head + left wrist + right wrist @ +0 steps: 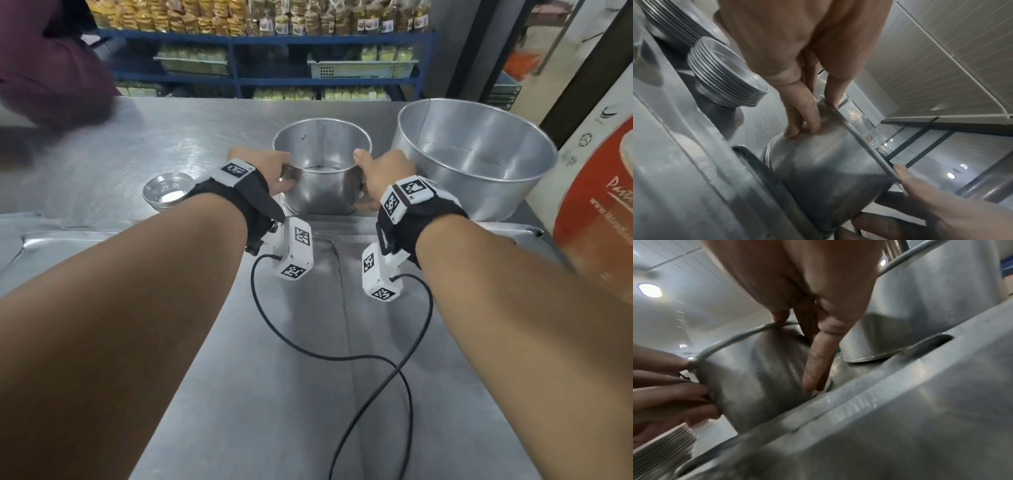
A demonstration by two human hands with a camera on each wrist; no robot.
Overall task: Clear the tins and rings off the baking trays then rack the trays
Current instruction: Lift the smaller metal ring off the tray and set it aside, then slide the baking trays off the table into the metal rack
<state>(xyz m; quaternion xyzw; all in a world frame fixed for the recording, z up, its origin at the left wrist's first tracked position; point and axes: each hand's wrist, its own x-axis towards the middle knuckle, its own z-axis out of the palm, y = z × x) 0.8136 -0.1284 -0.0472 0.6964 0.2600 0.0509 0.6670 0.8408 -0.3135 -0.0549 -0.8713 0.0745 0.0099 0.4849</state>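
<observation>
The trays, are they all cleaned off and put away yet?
Not yet. The near baking tray already looks bare. Right now the left hand and right hand grip the small round tin beyond its far edge. The big tin and stacked little tins stand on the table. No tray is racked.

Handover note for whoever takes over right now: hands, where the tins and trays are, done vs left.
Left hand: grips the left wall of the smaller round tin, thumb at the rim.
Right hand: grips the same tin's right wall.
Smaller tin: upright on the steel table, just past the far edge of the baking tray. Whether it is lifted or resting, cannot tell.
Larger round tin: beside it on the right.
Stack of small tart tins: on the table to the left.
Done: nothing visible on the near tray.
Left: finish with the tin, rack the trays.
</observation>
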